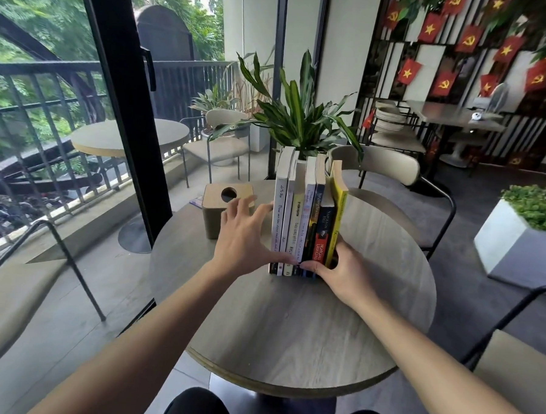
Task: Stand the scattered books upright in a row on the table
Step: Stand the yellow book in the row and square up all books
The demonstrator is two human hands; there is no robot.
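Observation:
Several books [306, 215] stand upright in a tight row, spines toward me, on the round wooden table [290, 328]. White spines are on the left, dark ones in the middle, and a yellow book [338, 207] ends the row on the right. My left hand [245, 237] presses flat against the left end of the row, fingers spread, thumb across the lower spines. My right hand [337, 273] clasps the bottom right of the row, thumb on the dark spines and fingers behind the yellow book.
A wooden tissue box [224, 207] with a round hole stands on the table just left of my left hand, with a small booklet [197, 201] behind it. A potted plant [298, 119] rises behind the books. Chairs ring the table; a glass door frame is at left.

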